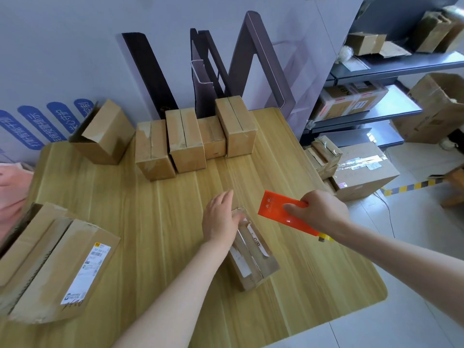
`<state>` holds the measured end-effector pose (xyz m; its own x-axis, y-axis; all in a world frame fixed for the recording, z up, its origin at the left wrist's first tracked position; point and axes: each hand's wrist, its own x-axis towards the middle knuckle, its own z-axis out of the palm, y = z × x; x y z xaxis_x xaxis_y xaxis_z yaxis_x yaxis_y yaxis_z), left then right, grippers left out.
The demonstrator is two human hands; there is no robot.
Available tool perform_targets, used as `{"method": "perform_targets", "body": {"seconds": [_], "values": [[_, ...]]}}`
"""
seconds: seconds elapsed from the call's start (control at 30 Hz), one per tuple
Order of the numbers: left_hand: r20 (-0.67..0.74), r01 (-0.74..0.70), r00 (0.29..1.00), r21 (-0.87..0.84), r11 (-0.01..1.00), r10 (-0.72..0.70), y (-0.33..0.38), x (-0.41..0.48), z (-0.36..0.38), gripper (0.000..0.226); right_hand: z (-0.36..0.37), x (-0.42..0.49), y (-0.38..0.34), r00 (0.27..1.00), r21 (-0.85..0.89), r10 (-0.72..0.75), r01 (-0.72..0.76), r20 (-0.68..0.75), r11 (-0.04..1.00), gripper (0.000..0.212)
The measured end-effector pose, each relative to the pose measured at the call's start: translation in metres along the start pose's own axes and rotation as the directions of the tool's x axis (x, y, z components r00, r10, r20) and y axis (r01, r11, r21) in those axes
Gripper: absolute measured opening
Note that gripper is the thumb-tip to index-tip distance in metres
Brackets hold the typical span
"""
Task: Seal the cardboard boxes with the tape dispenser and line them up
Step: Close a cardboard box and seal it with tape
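Judging by the row at the far edge of the desk, we are well into the job: four small boxes stand side by side by the wall, their top seams closed. Our left hand lies flat and open on the far end of the box in hand, near the middle of the desk, while our right hand is closed round the orange tape dispenser, held just beyond that box. A glossy strip seems to run along its seam. Left, we think: the tilted box with a loose flap and the large flat box. Clear tape is hard to make out, and the dispenser's roll is hidden.
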<state>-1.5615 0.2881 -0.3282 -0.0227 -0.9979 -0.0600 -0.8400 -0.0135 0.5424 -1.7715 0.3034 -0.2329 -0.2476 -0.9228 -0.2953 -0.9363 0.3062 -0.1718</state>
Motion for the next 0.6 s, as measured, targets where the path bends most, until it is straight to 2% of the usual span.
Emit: {"method": "perform_targets", "body": {"seconds": [0.03, 0.07, 0.2, 0.37, 0.47, 0.53, 0.6], "values": [[-0.082, 0.025, 0.996, -0.057, 0.998, -0.029, -0.005, -0.009, -0.001, 0.061, -0.001, -0.001, 0.0, 1.0, 0.003, -0.002, 0.002, -0.001, 1.0, 0.047], [-0.105, 0.066, 0.991, -0.108, 0.992, -0.078, -0.012, -0.017, -0.001, 0.054, -0.001, -0.002, 0.0, 1.0, 0.006, -0.004, 0.004, 0.0, 1.0, 0.046], [0.089, 0.223, 0.974, -0.216, 0.951, -0.208, -0.028, -0.028, 0.002, 0.043, 0.001, -0.006, -0.005, 1.0, -0.001, -0.011, 0.011, 0.007, 1.0, 0.045], [0.226, 0.317, 0.931, -0.12, 0.941, -0.285, -0.023, -0.009, -0.006, 0.041, 0.003, -0.01, -0.012, 1.0, 0.005, -0.015, 0.015, 0.013, 1.0, 0.045], [0.31, 0.378, 0.896, -0.152, 0.913, -0.319, -0.025, -0.004, -0.006, 0.05, 0.0, -0.014, -0.016, 1.0, 0.009, -0.008, 0.008, 0.004, 1.0, 0.045], [0.241, 0.432, 0.896, -0.28, 0.857, -0.373, -0.024, -0.008, -0.006, 0.068, -0.002, -0.018, -0.016, 1.0, 0.025, 0.011, -0.011, -0.004, 1.0, 0.045], [0.041, 0.407, 0.901, -0.426, 0.808, -0.432, -0.022, -0.021, -0.006, 0.078, -0.005, -0.024, -0.014, 0.999, 0.038, 0.029, -0.029, -0.014, 0.999, 0.045]]}}
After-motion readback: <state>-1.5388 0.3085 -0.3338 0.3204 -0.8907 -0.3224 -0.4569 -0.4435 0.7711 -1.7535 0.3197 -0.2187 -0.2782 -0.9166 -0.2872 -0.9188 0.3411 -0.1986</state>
